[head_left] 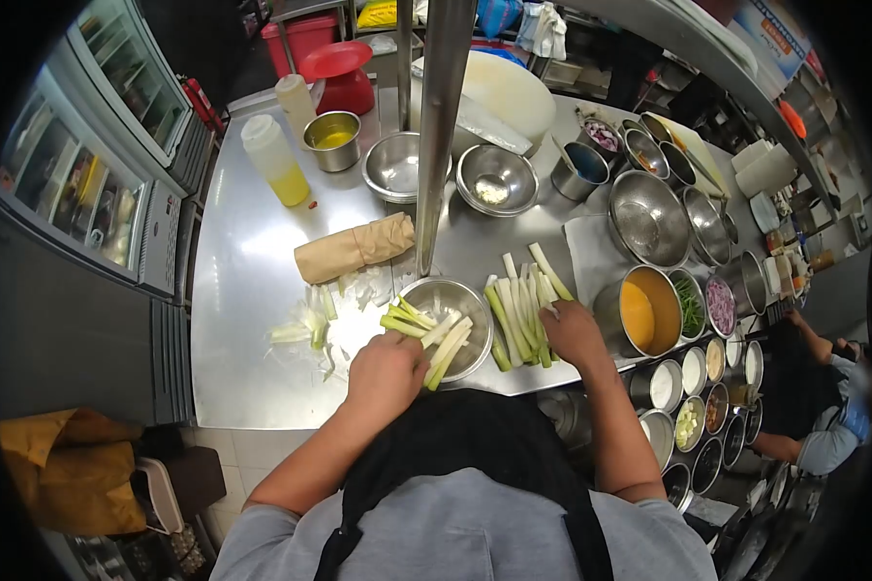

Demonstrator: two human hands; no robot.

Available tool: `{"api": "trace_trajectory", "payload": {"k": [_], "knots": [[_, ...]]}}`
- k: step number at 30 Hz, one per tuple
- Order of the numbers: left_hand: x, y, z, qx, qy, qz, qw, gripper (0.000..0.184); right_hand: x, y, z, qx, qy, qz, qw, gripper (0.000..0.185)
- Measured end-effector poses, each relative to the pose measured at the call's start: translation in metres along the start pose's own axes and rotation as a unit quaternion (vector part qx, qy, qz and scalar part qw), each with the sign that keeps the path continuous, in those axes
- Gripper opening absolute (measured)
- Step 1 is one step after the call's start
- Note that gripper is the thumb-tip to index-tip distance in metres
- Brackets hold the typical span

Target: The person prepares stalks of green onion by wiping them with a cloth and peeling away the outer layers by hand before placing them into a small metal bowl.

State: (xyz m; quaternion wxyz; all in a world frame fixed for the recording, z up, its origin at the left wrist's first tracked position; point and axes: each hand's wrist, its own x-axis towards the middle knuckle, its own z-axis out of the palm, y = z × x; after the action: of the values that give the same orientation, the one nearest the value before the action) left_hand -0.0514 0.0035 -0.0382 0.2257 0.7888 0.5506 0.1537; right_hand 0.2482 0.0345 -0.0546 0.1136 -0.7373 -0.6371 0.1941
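**A:** State of the left hand (pixel 383 371)?
**B:** Fingers curled inward at the near left rim of the bowl (pixel 479 356), against the short stalks (pixel 448 351). Whether they are closed on a stalk cannot be told.

**A:** Right hand (pixel 574 334)?
**B:** Partly curled, fingertips touching the right side of the long stalks (pixel 519 315). A firm grip cannot be confirmed.

**A:** Arm pose?
**B:** Both forearms reach forward from the sides of the black apron (pixel 455 445). The left angles inward to the bowl; the right angles inward to the long stalks. The hands are apart.

**A:** Position of the stalks?
**B:** Short ones lie in the bowl, some across its rim. Long ones lie side by side on the metal table (pixel 247 382), just right of the bowl.

**A:** Remaining surface?
**B:** Left of the bowl: pale trimmings (pixel 312 324). Beyond them: a brown paper roll (pixel 355 249) and a squeeze bottle (pixel 275 163) of yellow liquid. Right of the long stalks: a pot (pixel 646 310) of orange liquid.

**A:** Room?
**B:** Glass-door fridges (pixel 92 194) at left, a metal post (pixel 438 116) ahead, another person (pixel 836 407) at far right.
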Motion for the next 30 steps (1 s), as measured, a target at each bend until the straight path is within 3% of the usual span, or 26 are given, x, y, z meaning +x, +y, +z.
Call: {"api": "trace_trajectory", "payload": {"k": [2,4,6,7,9,10,12,13,14,17,19,20,22,23,24,26,30], "knots": [[-0.001,0.003,0.002,0.028,0.047,-0.033,0.998,0.018,-0.004,0.001,-0.006,0.031,0.036,-0.021,0.999,0.034],[-0.001,-0.002,0.005,0.063,0.022,-0.047,0.997,0.019,-0.009,-0.004,-0.014,0.065,0.069,-0.042,0.995,0.030],[0.001,-0.012,0.012,0.089,-0.012,-0.025,0.996,0.020,-0.009,-0.014,-0.023,0.315,-0.088,0.049,0.944,0.019],[0.001,-0.013,0.011,0.091,-0.010,-0.022,0.996,0.020,-0.009,-0.018,-0.021,0.316,-0.085,0.048,0.944,0.019],[-0.001,-0.011,0.007,0.056,0.047,-0.032,0.997,0.022,-0.013,-0.026,-0.017,0.578,-0.093,0.051,0.809,0.016],[-0.002,-0.010,0.004,0.060,0.048,-0.035,0.996,0.022,-0.014,-0.029,-0.016,0.580,-0.095,0.049,0.807,0.016],[-0.005,-0.007,-0.004,-0.075,0.056,-0.104,0.990,0.024,-0.016,-0.041,-0.009,0.635,-0.142,0.100,0.753,0.021],[-0.005,-0.001,-0.012,-0.123,0.000,-0.154,0.980,0.027,-0.018,-0.046,-0.003,0.618,-0.160,0.114,0.761,0.024],[-0.007,0.001,-0.009,-0.119,0.005,-0.160,0.980,0.027,-0.022,-0.053,0.004,0.619,-0.168,0.109,0.759,0.024],[-0.008,0.012,0.001,-0.285,0.060,-0.099,0.952,0.025,-0.038,-0.085,0.027,0.631,-0.222,0.090,0.737,0.029],[-0.001,0.024,0.014,-0.298,0.113,-0.064,0.946,0.026,-0.046,-0.109,0.048,0.643,-0.207,-0.010,0.738,0.034],[0.001,0.029,0.019,-0.309,0.165,-0.034,0.936,0.027,-0.048,-0.119,0.050,0.643,-0.204,-0.010,0.738,0.034],[0.002,0.041,0.011,-0.299,0.141,-0.032,0.943,0.028,-0.050,-0.136,0.043,0.648,-0.139,0.015,0.748,0.031],[0.000,0.044,0.012,-0.257,0.119,-0.026,0.959,0.027,-0.048,-0.141,0.035,0.716,-0.143,0.046,0.682,0.026],[-0.002,0.046,0.013,-0.214,0.097,-0.020,0.972,0.025,-0.043,-0.143,0.028,0.716,-0.141,0.045,0.682,0.026],[0.000,0.044,0.010,-0.200,0.097,-0.002,0.975,0.022,-0.032,-0.146,0.013,0.777,-0.157,0.109,0.600,0.023],[-0.008,0.040,0.010,-0.178,0.074,-0.001,0.981,0.020,0.005,-0.133,0.009,0.826,-0.111,0.105,0.542,0.020]]}}
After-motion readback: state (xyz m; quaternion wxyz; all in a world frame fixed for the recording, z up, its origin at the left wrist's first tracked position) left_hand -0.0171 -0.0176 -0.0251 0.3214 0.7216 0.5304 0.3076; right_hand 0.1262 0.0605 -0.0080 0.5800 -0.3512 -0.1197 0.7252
